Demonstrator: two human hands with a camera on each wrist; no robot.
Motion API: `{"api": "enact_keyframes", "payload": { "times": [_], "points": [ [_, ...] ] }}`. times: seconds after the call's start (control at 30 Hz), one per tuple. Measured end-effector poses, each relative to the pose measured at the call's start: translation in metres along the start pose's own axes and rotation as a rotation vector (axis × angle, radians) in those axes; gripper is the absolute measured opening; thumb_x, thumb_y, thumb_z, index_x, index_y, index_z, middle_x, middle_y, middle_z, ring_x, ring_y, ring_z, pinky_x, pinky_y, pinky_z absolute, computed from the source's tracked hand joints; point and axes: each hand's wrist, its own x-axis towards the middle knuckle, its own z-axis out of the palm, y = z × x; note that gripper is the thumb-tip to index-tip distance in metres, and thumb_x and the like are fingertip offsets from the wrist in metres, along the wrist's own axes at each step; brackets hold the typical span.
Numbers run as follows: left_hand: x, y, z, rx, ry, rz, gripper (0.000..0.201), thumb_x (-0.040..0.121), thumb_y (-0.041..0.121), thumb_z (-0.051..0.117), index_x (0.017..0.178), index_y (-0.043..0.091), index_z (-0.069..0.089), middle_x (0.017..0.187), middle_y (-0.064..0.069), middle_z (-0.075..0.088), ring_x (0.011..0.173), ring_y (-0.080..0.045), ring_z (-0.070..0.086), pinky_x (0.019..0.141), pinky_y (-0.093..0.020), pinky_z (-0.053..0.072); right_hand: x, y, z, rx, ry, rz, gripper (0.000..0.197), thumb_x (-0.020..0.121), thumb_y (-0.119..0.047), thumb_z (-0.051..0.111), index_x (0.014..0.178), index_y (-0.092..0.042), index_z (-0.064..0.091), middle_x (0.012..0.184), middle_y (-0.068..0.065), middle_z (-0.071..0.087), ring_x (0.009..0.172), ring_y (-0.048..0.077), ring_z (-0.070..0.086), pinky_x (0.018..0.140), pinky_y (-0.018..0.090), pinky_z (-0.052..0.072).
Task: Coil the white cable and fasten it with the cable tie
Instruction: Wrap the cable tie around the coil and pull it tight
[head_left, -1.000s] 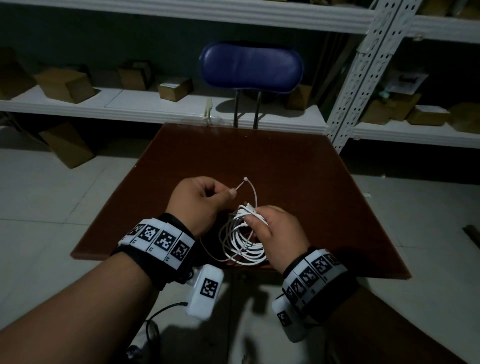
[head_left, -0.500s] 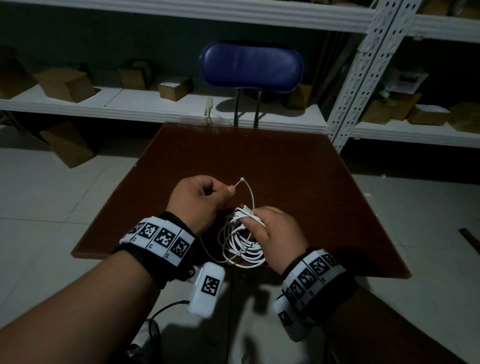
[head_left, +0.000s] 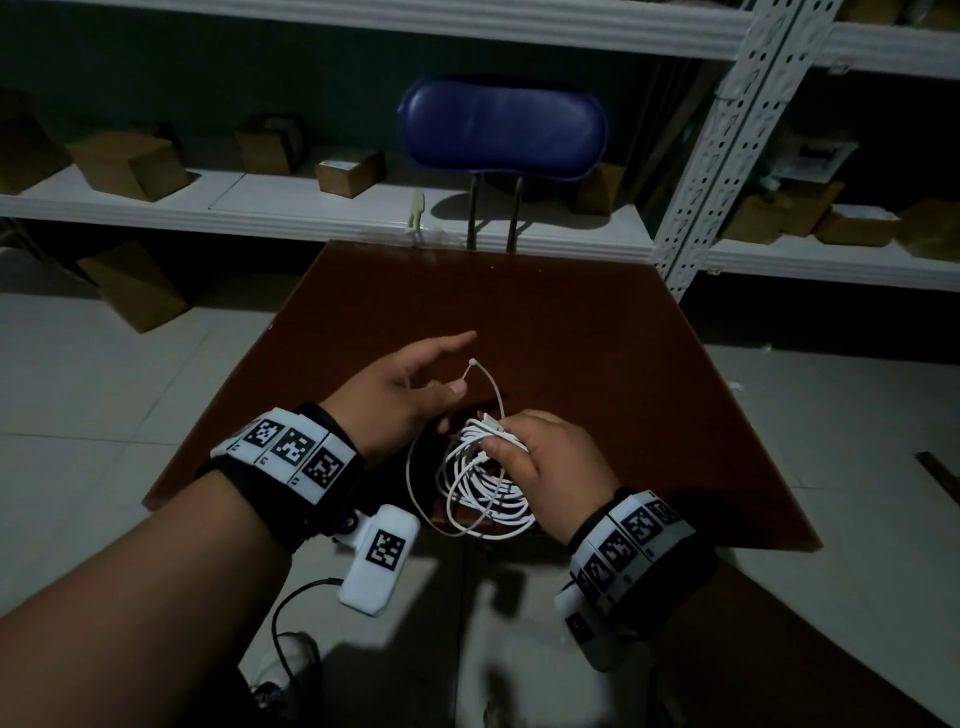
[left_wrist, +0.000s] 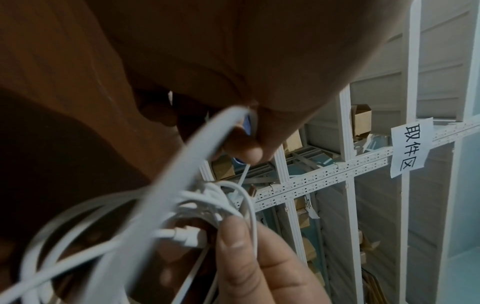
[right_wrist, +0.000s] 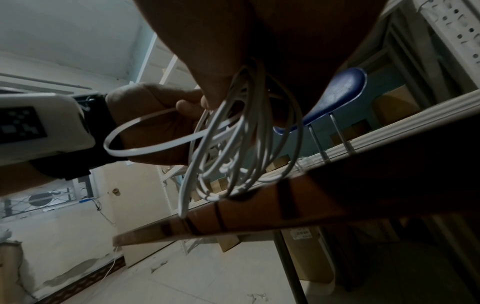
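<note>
The white cable (head_left: 483, 493) hangs as a loose coil of several loops over the near edge of the brown table (head_left: 571, 338). My right hand (head_left: 545, 457) grips the coil at its top, with a plug end sticking out by the fingers. A thin white cable tie (head_left: 491, 379) arcs up from the coil to my left hand (head_left: 410, 395), whose thumb and a lower finger pinch it near its head. The left index finger points straight ahead. In the right wrist view the flat tie (right_wrist: 135, 152) loops past the coil (right_wrist: 241, 144) to the left hand (right_wrist: 150, 107).
A blue chair (head_left: 501, 130) stands behind the table's far edge. White metal shelving (head_left: 260, 208) with cardboard boxes (head_left: 130, 163) runs along the back wall. A black wire (head_left: 291, 613) hangs from the left wrist camera towards the tiled floor.
My left hand has opened out from a closed pinch: the index finger now points forward. The tie's head stays by the thumb. The right hand keeps its grip on the coil.
</note>
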Motion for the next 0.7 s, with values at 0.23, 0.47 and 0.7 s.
{"api": "enact_keyframes", "payload": {
  "times": [0.23, 0.47, 0.7],
  "points": [
    [-0.004, 0.001, 0.0, 0.048, 0.023, 0.042, 0.032, 0.089, 0.02, 0.069, 0.119, 0.033, 0.066, 0.058, 0.004, 0.057, 0.07, -0.027, 0.053, 0.074, -0.043, 0.041, -0.001, -0.004, -0.003, -0.022, -0.035, -0.024, 0.032, 0.099, -0.039, 0.054, 0.112, -0.015, 0.07, 0.102, -0.001, 0.063, 0.094, 0.016, 0.06, 0.081, 0.031, 0.046],
    [-0.006, 0.004, 0.0, 0.111, 0.069, 0.052, 0.024, 0.09, 0.014, 0.07, 0.109, 0.028, 0.068, 0.075, -0.006, 0.066, 0.074, -0.023, 0.064, 0.08, -0.048, 0.053, 0.0, -0.003, -0.002, -0.054, -0.051, -0.051, 0.033, 0.099, -0.04, 0.052, 0.111, -0.015, 0.07, 0.102, -0.002, 0.062, 0.093, 0.015, 0.059, 0.079, 0.03, 0.045],
    [-0.008, 0.011, 0.001, -0.192, 0.108, -0.083, 0.017, 0.088, 0.001, 0.065, 0.098, 0.011, 0.074, 0.088, -0.014, 0.075, 0.083, -0.03, 0.069, 0.085, -0.041, 0.056, 0.001, -0.002, -0.003, -0.053, -0.046, -0.05, 0.035, 0.1, -0.041, 0.052, 0.115, -0.014, 0.07, 0.103, -0.004, 0.062, 0.095, 0.013, 0.058, 0.076, 0.023, 0.037]
  ]
}}
